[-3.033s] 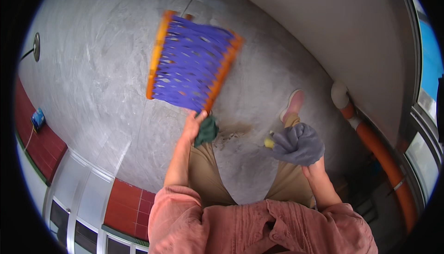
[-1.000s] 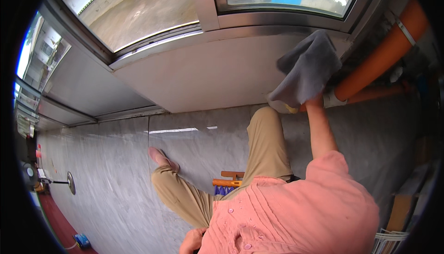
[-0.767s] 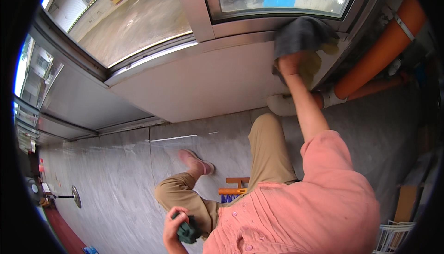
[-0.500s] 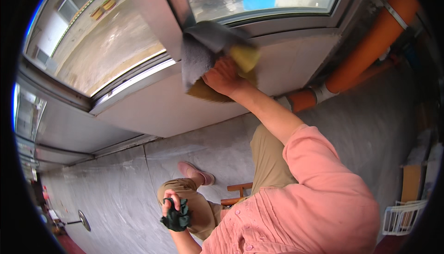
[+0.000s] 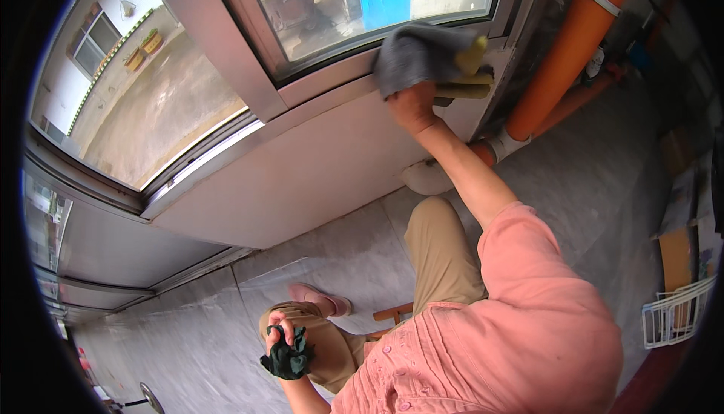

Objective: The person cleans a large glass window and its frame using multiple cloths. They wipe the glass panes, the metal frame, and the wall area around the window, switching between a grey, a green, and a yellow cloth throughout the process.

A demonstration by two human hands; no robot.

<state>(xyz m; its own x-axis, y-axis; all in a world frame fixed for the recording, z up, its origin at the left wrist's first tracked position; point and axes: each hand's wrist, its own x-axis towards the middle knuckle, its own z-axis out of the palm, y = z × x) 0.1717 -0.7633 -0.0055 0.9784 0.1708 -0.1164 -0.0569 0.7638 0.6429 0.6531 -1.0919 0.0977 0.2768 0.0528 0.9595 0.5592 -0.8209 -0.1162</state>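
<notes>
My right hand (image 5: 414,107) reaches up and away, its fingers closed on a grey and yellow cloth (image 5: 413,58). That cloth lies bunched against the lower bar of the window frame (image 5: 320,84), near its right end, with a yellow part hanging to the right. Most of the right fingers are hidden by the cloth. Down by my bent left knee (image 5: 332,338), my left hand (image 5: 277,323) grips a crumpled dark green cloth (image 5: 288,355).
A thick orange pipe (image 5: 569,52) runs down beside the window's right end. Sliding panes sit above a pale wall panel (image 5: 286,165). Under me is part of a wooden stool (image 5: 392,314) on the grey floor (image 5: 188,316). A white wire rack (image 5: 675,316) stands at the right.
My right hand has slid the grey and yellow cloth to the right along the lower window frame, toward the orange pipe. My left hand keeps its hold on the green cloth by the knee.
</notes>
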